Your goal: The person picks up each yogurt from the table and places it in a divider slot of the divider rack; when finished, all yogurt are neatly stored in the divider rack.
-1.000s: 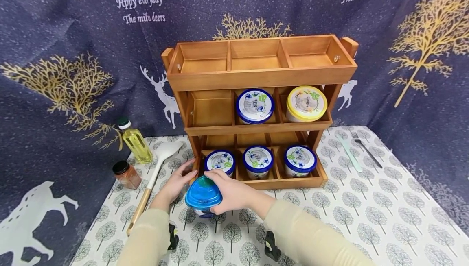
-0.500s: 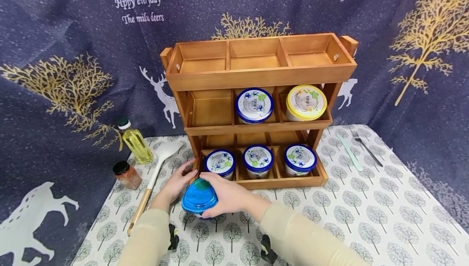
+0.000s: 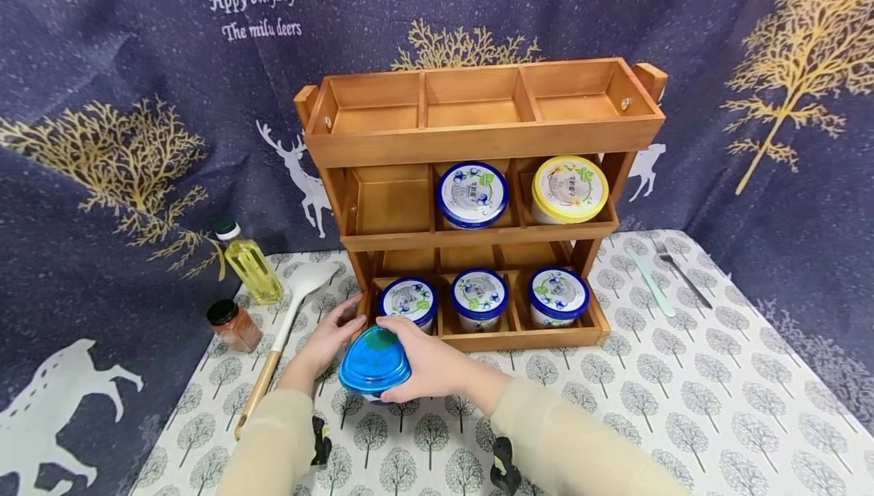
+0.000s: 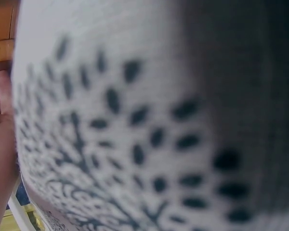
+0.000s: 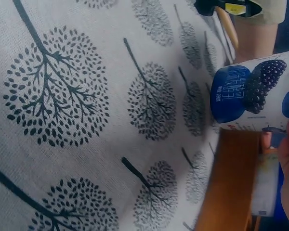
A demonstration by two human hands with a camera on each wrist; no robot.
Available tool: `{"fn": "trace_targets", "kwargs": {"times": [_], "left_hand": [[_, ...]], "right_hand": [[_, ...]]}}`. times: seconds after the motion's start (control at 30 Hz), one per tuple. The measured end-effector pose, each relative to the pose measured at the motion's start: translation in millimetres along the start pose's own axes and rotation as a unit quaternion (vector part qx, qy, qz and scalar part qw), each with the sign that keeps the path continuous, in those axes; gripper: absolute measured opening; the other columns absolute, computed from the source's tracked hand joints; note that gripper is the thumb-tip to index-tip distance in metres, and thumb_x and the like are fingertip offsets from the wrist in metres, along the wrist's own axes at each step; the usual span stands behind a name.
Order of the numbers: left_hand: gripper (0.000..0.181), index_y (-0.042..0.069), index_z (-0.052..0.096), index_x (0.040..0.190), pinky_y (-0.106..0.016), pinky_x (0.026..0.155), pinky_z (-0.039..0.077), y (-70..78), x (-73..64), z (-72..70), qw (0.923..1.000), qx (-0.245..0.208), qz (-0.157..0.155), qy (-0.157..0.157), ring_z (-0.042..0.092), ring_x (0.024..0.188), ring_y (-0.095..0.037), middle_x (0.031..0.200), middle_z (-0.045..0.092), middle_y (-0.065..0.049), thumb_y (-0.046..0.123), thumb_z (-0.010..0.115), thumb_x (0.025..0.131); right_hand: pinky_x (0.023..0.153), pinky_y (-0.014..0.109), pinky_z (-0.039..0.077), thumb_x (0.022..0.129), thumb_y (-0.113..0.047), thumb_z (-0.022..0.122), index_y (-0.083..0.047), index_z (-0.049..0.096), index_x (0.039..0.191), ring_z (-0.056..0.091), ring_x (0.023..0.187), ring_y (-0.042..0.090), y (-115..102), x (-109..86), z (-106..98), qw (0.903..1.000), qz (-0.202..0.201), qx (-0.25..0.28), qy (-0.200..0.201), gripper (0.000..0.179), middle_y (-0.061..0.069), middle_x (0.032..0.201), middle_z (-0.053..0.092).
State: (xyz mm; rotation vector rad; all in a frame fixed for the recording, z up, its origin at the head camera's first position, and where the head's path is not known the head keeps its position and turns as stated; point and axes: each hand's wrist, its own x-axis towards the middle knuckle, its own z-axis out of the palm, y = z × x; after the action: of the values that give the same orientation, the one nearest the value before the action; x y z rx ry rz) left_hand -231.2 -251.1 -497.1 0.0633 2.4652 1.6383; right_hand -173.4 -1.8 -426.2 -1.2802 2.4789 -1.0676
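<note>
My right hand [image 3: 432,363] grips a yogurt cup [image 3: 374,361] with a rounded-triangle, translucent blue lid. In the right wrist view its white and blue side shows a printed blackberry. The cup is held just in front of the left end of the wooden rack [image 3: 478,342]. My left hand [image 3: 329,346] touches the rack's lower left corner with loosely extended fingers. On the bottom tier, a round blue-lidded tub [image 3: 408,300] stands behind the cup, partly covered by my right hand. Tablecloth fills most of the left wrist view.
Two more blue-lidded tubs, middle [image 3: 479,293] and right [image 3: 558,293], share the bottom tier. A blue-lidded tub [image 3: 473,194] and a yellow-lidded tub [image 3: 570,189] stand on the middle tier. Left lie a spatula [image 3: 290,321], oil bottle [image 3: 253,268] and spice jar [image 3: 235,327]; right, a knife [image 3: 650,284] and fork [image 3: 686,276].
The right hand and yogurt cup shifted slightly left, then back a little to the right; the lid's tilt changed slightly. The left hand stays at the rack corner. The head view drifted slightly.
</note>
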Motion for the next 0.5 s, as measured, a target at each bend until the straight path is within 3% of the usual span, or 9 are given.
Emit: {"fn": "trace_targets", "kwargs": {"times": [0.23,0.5], "left_hand": [[0.064,0.021,0.032,0.147,-0.050,0.099,0.035,-1.4,2.6,1.2,0.9999,0.006,0.012,0.011,0.039,0.124,-0.034,0.138,0.039,-0.019,0.041,0.058,0.092],[0.064,0.022,0.032,0.147,-0.050,0.098,0.036,-2.5,1.7,2.2,0.9999,-0.004,0.013,0.007,0.039,0.122,-0.033,0.138,0.038,-0.018,0.040,0.058,0.092]], "right_hand": [[0.096,0.035,0.042,0.073,-0.040,0.077,-0.019,0.010,0.151,0.043,0.123,0.022,0.9,-5.6,-7.2,1.0000,0.004,0.006,-0.001,0.105,0.006,0.149,0.023],[0.090,0.031,0.045,0.072,-0.038,0.076,-0.022,0.019,0.150,0.049,0.114,0.021,5.2,-8.8,-7.3,0.9995,0.023,-0.008,-0.021,0.098,0.002,0.149,0.019]]}}
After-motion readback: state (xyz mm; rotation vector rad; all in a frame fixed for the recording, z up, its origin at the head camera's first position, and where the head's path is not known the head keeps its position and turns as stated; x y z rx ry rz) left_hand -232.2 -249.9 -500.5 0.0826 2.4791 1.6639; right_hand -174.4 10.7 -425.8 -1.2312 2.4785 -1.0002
